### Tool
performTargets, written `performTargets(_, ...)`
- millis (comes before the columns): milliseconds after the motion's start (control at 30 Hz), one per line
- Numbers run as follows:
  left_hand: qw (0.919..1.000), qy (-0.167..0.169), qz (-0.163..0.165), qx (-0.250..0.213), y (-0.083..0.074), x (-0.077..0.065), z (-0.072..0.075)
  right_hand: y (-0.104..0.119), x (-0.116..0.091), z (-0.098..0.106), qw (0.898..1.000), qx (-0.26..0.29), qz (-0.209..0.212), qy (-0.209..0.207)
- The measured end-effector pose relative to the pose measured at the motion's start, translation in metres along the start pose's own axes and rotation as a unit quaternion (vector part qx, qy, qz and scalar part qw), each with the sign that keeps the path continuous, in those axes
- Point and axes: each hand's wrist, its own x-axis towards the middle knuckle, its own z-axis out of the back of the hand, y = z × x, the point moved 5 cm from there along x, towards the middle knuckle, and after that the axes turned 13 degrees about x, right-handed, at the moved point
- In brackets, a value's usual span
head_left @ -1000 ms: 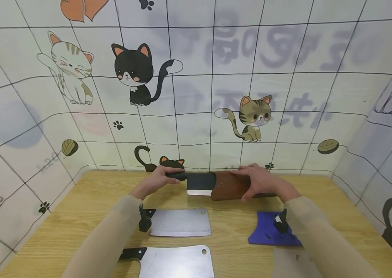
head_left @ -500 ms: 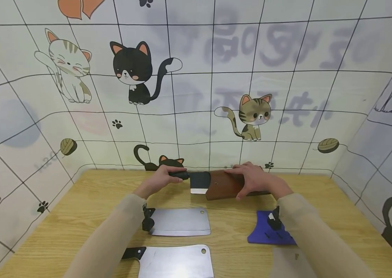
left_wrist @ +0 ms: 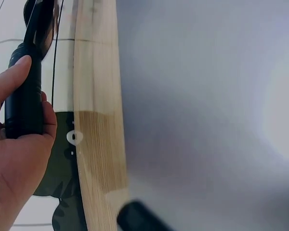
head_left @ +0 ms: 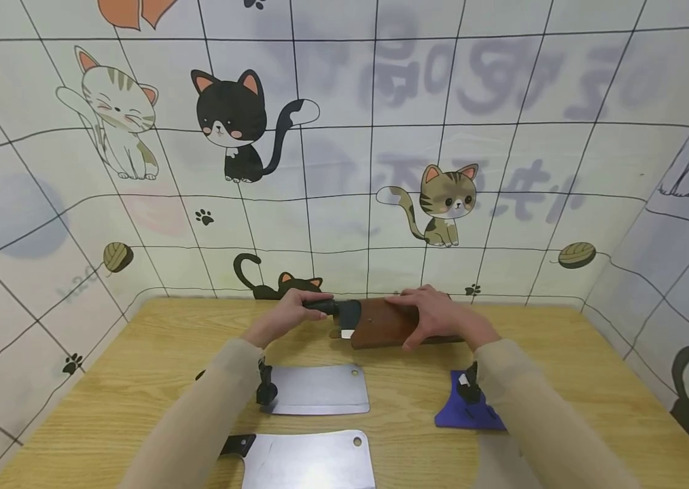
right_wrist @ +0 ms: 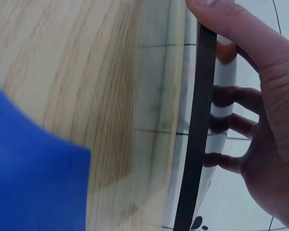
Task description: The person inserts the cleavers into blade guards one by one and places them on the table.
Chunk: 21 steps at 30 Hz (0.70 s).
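At the back of the table, a cleaver with a black handle (left_wrist: 24,96) has a dark blade (head_left: 350,312) with a pale lower edge. Much of that blade is covered by a brown sheath (head_left: 375,326). The left hand (head_left: 286,316) grips the handle, its thumb along it in the left wrist view. From the other side, the right hand (head_left: 436,316) holds the sheath, thumb low in front and fingers over the top. A dark strip (right_wrist: 197,115) and a shiny surface show between thumb and fingers in the right wrist view.
Nearer lie two silver cleavers, one flat in the middle (head_left: 326,390) and a larger one (head_left: 310,462) at the front. A blue slotted piece (head_left: 467,407) sits partly under the right forearm, with a pale item (head_left: 497,458) below it. A cat-patterned wall (head_left: 350,224) borders the table.
The left hand has moved right with the cleaver, while the right hand and sheath have moved left. Less of the dark blade shows between handle and sheath.
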Motion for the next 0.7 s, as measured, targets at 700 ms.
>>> performTargets(700,0.9956,-0.069,0.028,0.056,-0.002,0.015,-0.016,-0.007,0.016,-0.018,0.998,-0.029,-0.029,-0.041)
